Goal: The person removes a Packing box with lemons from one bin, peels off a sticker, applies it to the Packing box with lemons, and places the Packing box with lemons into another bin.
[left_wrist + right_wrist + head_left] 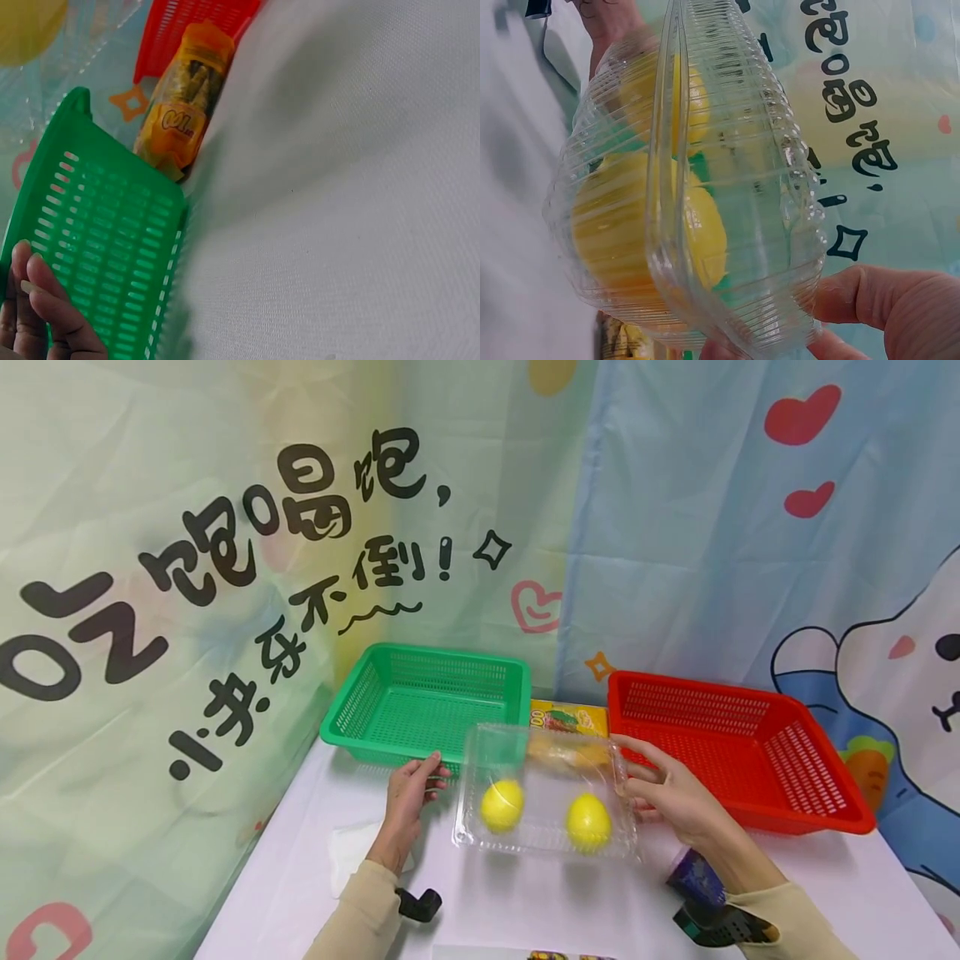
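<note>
My right hand (678, 797) grips the right side of a clear plastic clamshell box (543, 842), held above the table and tilted. Inside lie two yellow lemons, one on the left (502, 806) and one on the right (588, 822). In the right wrist view the box (769, 240) looks closed, with the thumb (885, 300) against its wall. My left hand (411, 797) hovers by the front of the green basket (356, 747), fingers loosely bent, just left of the box. In the left wrist view its fingers (56, 307) overlap the basket's side; whether they touch it I cannot tell.
A red basket (817, 822) stands at the back right. Between the baskets lies a yellow-orange packet (570, 717), partly behind the box. A dark purple object (697, 877) lies under my right forearm, and something white (348, 852) by my left wrist. Printed curtains hang behind.
</note>
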`<state>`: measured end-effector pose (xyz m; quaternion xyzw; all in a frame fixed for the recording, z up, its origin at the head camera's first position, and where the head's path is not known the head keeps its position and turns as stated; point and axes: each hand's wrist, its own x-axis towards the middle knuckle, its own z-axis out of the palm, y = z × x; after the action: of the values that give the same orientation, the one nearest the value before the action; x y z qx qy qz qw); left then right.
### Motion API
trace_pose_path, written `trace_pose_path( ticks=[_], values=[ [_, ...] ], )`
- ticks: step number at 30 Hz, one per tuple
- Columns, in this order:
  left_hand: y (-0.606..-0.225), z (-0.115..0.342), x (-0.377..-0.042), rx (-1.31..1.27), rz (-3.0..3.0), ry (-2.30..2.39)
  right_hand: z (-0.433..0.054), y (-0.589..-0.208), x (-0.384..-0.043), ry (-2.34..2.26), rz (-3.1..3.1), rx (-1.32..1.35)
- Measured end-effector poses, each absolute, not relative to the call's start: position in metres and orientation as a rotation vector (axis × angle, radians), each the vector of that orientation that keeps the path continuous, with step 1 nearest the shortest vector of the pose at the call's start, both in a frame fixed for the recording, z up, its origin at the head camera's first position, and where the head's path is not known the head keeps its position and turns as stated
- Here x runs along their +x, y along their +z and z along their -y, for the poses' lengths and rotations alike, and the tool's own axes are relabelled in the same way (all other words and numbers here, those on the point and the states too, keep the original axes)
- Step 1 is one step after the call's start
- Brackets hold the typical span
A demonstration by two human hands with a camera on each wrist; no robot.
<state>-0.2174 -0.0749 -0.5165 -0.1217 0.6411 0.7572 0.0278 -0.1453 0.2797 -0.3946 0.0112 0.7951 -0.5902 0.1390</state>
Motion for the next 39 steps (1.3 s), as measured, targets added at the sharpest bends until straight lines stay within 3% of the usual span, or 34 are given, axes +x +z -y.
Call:
trace_pose_path(
  ticks=[39],
  values=[
    [-0.516, 0.076, -0.216, -0.365, -1.974, 2.327, -0.289, -0.448, -0.110, -1.731, -2.183, 0.247]
  ],
)
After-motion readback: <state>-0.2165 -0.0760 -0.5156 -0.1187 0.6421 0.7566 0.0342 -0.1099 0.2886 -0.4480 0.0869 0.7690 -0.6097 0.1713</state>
